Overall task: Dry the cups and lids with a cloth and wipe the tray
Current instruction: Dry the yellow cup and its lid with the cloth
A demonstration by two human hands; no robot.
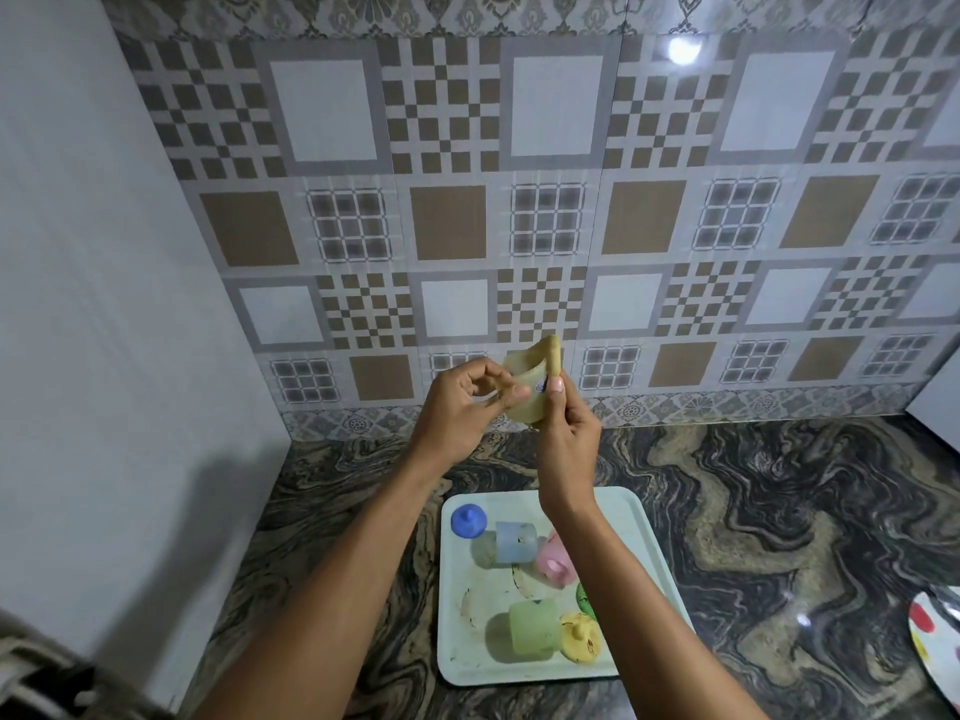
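Marbled bench point(779, 511) lies open to the right of the white tray point(457, 641). A green cup point(532, 627), yellow lid point(579, 639), blue cup point(514, 543) and blue lid point(467, 520) lie inside its rim. Above its far edge, the left hand point(457, 407) and right hand point(569, 433) each pinch a yellow cup point(527, 376) before the tiled wall point(675, 226).

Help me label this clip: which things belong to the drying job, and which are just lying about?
Job: yellow cup in left hand and right hand; tray; blue lid; blue cup; pink cup; green cup; yellow lid.
Lying about: spotted plate.
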